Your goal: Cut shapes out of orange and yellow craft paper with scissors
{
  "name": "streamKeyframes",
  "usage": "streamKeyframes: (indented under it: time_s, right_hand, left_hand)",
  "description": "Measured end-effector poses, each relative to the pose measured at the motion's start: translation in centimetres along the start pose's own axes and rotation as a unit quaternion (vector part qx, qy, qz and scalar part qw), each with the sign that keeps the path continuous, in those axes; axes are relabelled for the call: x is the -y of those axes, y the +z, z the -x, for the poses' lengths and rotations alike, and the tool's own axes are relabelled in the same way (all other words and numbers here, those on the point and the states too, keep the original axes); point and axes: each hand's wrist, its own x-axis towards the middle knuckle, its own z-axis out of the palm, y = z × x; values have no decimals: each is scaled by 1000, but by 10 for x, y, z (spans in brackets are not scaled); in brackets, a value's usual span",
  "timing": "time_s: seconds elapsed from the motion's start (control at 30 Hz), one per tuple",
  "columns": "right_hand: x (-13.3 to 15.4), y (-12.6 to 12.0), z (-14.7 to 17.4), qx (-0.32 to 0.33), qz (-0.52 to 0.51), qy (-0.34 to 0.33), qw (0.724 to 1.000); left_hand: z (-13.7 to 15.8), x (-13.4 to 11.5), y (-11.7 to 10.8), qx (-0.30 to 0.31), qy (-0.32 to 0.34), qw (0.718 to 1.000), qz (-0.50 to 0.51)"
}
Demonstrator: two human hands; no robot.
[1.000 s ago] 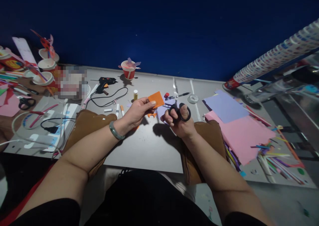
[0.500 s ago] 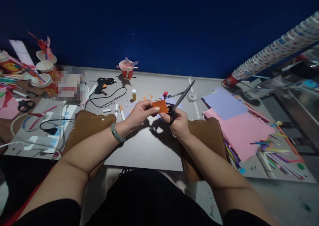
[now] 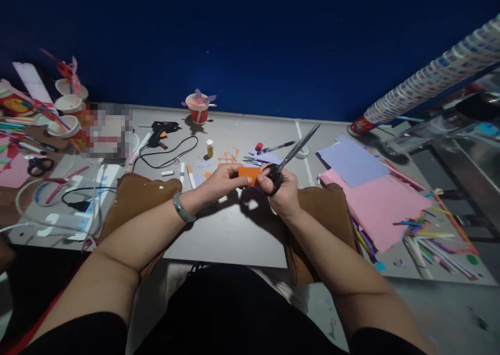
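Note:
My left hand (image 3: 224, 182) pinches the left side of a small orange piece of paper (image 3: 247, 173) above the table. My right hand (image 3: 284, 192) holds a pair of scissors (image 3: 294, 154) by the dark handles, its long blades pointing up and to the right, away from the paper. The right thumb and fingers also touch the paper's right edge. Just beyond the hands lie orange paper scraps (image 3: 230, 156), a black pen (image 3: 277, 147), a red cap (image 3: 259, 146) and a small yellow bottle with a white lid (image 3: 210, 148).
A black glue gun (image 3: 161, 133) with its cable lies back left, near a decorated red paper cup (image 3: 199, 110). Purple paper (image 3: 351, 159) and pink paper (image 3: 385, 204) lie on the right, before a long stack of paper cups (image 3: 425, 78). Brown cushions (image 3: 142, 201) lie under both forearms.
The scissors have tilted lower to the right, and the right hand has moved slightly right. The orange paper has been levelled and lowered a little between both hands, uncovering more scraps behind.

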Motion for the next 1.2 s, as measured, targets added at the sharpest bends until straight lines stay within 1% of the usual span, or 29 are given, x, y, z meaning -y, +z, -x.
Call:
streamKeyframes:
  time_s: [0.17, 0.33, 0.43, 0.53, 0.6, 0.67, 0.73, 0.8, 0.87, 0.97, 1.2]
  right_hand:
    - [6, -1, -1, 6, 11, 13, 1000]
    - [4, -1, -2, 9, 0, 12, 1000]
    - [2, -1, -3, 7, -14, 5, 1000]
    - [1, -1, -4, 18, -47, 3, 999]
    - [1, -2, -4, 60, -74, 3, 995]
    - [2, -4, -3, 142, -94, 6, 985]
    - [4, -5, -3, 251, -96, 10, 963]
    - [6, -6, -2, 347, -82, 8, 934]
    - [8, -5, -2, 401, -66, 6, 914]
    - [9, -4, -2, 421, -62, 9, 905]
    - [10, -4, -2, 419, -66, 26, 905]
  left_hand:
    - [-1, -2, -2, 2, -10, 999, 33]
    - [-1, -1, -3, 5, -21, 999, 38]
    - [-1, -5, -4, -11, -25, 998, 60]
    - [0, -14, -7, -38, -36, 991, 121]
    - [0, -22, -10, -50, -38, 982, 178]
    - [0, -29, -12, -60, -28, 973, 222]
    - [0, -34, -15, -77, -19, 965, 250]
    - [-1, -36, -17, -96, -16, 960, 264]
    - [-2, -37, -18, -110, -17, 956, 273]
    - [-2, -38, -20, -129, -18, 949, 286]
    - [-2, -41, -22, -143, -13, 944, 296]
